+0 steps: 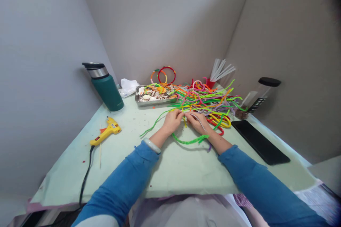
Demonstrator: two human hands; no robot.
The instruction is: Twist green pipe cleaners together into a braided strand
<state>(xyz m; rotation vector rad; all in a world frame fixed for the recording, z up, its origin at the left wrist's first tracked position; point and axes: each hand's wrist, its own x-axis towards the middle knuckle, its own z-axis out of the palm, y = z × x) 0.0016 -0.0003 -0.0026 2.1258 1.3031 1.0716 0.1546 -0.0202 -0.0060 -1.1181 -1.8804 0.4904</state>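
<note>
Left hand (172, 122) and right hand (197, 123) both bare. Left sleeve (125, 179) and right sleeve (257, 181): long, plain mid-blue, soft fabric, creased, ends gathered a bit above the wrists. Pale, whitish bangle (152, 146) on left wrist, smooth, rounded, thick. Light grey-white patch (98, 221) lower on the left sleeve, cut off by frame edge. Torso: pale greyish-white garment (190, 211), loose, folded, blurry. Purple-pink checked cloth (242, 200) beside it, can't tell if worn.

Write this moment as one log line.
left hand: pinching | right hand: pinching | green pipe cleaner: between wrists | glue gun: on table
</note>
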